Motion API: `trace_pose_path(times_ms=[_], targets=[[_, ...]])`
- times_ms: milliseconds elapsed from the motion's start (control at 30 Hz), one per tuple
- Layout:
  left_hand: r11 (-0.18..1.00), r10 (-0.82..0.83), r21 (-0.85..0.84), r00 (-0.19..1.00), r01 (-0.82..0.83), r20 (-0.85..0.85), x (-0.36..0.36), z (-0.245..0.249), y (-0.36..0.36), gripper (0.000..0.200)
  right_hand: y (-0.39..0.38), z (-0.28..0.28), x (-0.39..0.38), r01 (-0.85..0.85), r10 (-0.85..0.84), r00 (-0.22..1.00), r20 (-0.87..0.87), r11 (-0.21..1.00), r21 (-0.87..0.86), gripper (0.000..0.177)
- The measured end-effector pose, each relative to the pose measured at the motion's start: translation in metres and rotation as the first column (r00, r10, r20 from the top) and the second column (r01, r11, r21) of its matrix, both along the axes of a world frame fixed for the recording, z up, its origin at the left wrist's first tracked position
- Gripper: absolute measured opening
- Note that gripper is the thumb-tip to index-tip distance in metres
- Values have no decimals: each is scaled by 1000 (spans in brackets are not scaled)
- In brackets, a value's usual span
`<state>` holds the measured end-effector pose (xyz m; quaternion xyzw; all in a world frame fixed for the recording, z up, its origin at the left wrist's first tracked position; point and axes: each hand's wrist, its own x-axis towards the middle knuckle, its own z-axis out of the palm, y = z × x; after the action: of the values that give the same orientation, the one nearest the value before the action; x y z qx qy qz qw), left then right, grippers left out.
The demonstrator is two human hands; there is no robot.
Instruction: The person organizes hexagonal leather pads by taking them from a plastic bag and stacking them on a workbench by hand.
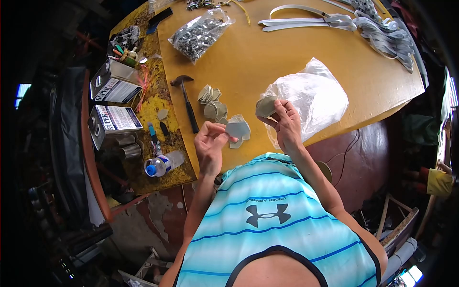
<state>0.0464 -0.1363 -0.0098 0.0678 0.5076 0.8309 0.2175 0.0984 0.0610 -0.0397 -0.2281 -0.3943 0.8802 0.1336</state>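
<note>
My left hand point(209, 146) pinches a flat grey cut piece point(238, 129) by its left edge, thumb and fingers closed on it. Under it, on the table, lie more pale pieces point(235, 144). In my right hand point(287, 122) is a small olive-tan cut piece point(266, 105) with rounded edges, gripped between thumb and fingers. Just beyond my left hand, loose piles of similar tan pieces point(215, 110) rest on the tabletop. A crumpled clear plastic bag point(318, 93) spreads out to the right of my right hand.
A hammer point(188, 103) lies left of the piles on the yellow table point(244, 57). Farther back are a bag of metal parts point(201, 36) and grey straps point(387, 40). Two metal cans point(116, 122) and a plastic bottle point(162, 164) are on the stained left side.
</note>
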Motion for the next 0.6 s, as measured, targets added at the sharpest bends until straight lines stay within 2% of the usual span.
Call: trace_pose_path(times_ms=[67,133,200,233,267,300,333,400,467,500,533,600], targets=[[990,83,-104,993,-92,-85,-2,5,-2,11,0,0,0,-6,6,1000,1,1000,-2,20],[981,116,-146,989,-130,-96,-2,18,-2,13,0,0,0,-12,12,1000,1,1000,-5,20],[927,141,-305,956,-220,-259,-2,24,-3,14,0,0,1,-43,43,999,8,999,0,20],[915,179,-272,905,-298,-386,-2,19,-4,14,-1,0,1,-42,42,999,9,999,0,20],[915,179,-272,905,-297,-386,-5,15,-6,14,-1,-1,2,-47,47,999,7,999,7,19],[801,57,-388,703,-456,-709,-9,12,-8,16,-1,-1,2,-53,53,999,4,998,13,19],[659,-150,-405,416,-634,-897,-11,7,-10,19,-1,-1,2,-54,54,999,4,998,13,19],[679,-220,-466,449,-567,-866,-8,-34,-14,21,-1,0,1,-56,56,998,5,998,1,22],[551,-449,-695,538,-462,-713,0,-68,-15,23,-3,0,0,-66,66,998,-7,998,10,22],[552,-450,-693,535,-463,-715,5,-76,-19,23,-3,1,0,-67,67,998,-17,998,17,22],[552,-427,-709,581,-439,-693,13,-81,-22,19,-3,1,0,-60,60,998,-18,998,19,22],[557,-409,-726,628,-403,-662,20,-79,-18,14,-4,1,1,-82,85,996,-18,991,105,20]])
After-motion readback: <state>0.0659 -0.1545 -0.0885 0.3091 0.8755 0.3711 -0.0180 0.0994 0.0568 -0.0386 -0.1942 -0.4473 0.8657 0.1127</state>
